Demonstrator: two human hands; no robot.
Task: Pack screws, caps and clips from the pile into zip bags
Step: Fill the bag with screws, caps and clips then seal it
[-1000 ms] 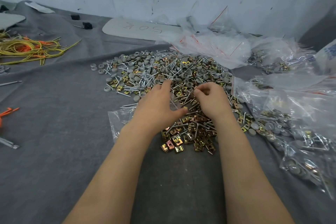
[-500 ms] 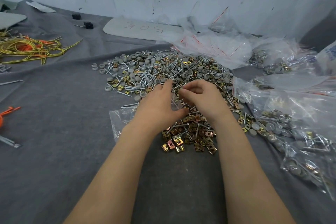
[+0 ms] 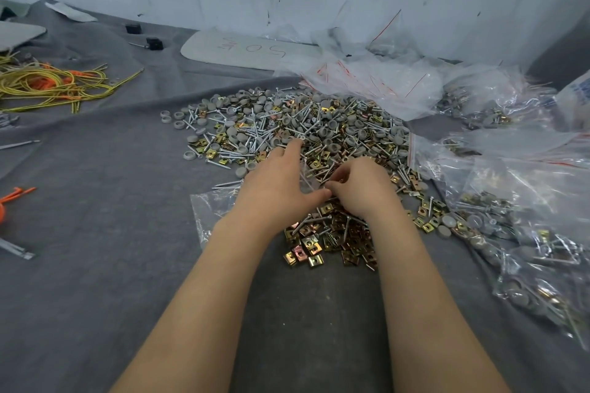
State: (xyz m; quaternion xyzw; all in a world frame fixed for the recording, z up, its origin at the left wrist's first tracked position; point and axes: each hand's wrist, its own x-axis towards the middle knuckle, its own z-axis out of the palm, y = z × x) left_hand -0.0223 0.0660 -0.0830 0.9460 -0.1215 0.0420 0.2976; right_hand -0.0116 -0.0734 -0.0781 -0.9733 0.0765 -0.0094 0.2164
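Grey cloth (image 3: 95,265) covers the table, and the pile (image 3: 303,131) of screws, caps and clips sits on it at 12 o'clock from the person's hands. The left hand (image 3: 277,182) lies flat with straight fingers on a clear bag (image 3: 207,210), its forefinger reaching into the pile's near edge. The right hand (image 3: 360,188) is just beside it at 3 o'clock, thumb tips nearly touching. Its fingers are curled and pinched together, but I cannot tell whether they hold anything. Brass clips (image 3: 319,246) lie heaped at 6 o'clock under both wrists. Filled bags (image 3: 510,233) spread at 3 o'clock of the pile, empty bags (image 3: 383,86) at 1 o'clock, yellow cords (image 3: 48,86) well apart at 9 o'clock.
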